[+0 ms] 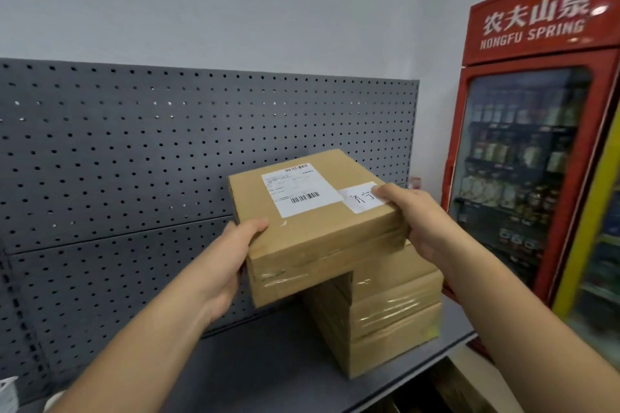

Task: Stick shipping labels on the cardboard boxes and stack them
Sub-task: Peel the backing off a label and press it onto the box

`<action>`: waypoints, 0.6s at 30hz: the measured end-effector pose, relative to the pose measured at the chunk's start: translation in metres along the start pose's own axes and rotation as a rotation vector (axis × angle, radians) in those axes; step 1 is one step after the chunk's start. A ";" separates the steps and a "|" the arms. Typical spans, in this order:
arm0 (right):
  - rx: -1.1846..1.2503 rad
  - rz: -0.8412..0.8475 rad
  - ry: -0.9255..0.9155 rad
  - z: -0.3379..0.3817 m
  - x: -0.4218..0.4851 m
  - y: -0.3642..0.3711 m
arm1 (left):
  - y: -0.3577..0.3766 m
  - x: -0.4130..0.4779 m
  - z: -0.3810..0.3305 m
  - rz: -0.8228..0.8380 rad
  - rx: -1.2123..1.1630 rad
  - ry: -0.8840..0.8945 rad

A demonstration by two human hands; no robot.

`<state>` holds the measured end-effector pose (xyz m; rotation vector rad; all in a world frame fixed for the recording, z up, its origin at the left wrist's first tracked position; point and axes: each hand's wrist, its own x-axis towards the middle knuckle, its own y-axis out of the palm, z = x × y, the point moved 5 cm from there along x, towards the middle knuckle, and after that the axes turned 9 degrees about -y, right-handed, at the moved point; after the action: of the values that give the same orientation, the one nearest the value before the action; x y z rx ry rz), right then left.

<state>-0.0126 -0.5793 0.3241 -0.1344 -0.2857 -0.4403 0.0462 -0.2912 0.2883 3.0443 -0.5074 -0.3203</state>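
Note:
A flat cardboard box (322, 238) sits atop a stack of taped cardboard boxes (392, 315) on a grey shelf, overhanging the stack to the left. Its top carries a white shipping label (300, 191) with barcodes and a smaller white handwritten sticker (360, 199). My left hand (235, 251) grips the box's near left corner, thumb on top. My right hand (416, 221) grips the right edge, thumb pressing on the handwritten sticker.
A grey pegboard panel (134, 151) rises behind the shelf (268, 365). A red Nongfu Spring drinks fridge (536, 144) stands right beside the stack. A white object (8, 392) shows at the lower left corner.

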 end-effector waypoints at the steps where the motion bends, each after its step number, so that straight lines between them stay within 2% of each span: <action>1: 0.008 -0.019 0.014 -0.003 0.006 -0.011 | 0.011 0.007 -0.001 0.008 0.015 0.001; 8: 0.019 -0.094 0.092 -0.034 0.051 -0.079 | 0.083 0.050 -0.009 0.029 0.068 -0.033; 18: 0.011 -0.059 0.179 -0.057 0.095 -0.125 | 0.134 0.088 -0.017 0.039 0.182 -0.082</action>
<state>0.0285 -0.7404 0.3063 -0.0752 -0.1165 -0.5055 0.0889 -0.4464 0.2973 3.2012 -0.6338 -0.4215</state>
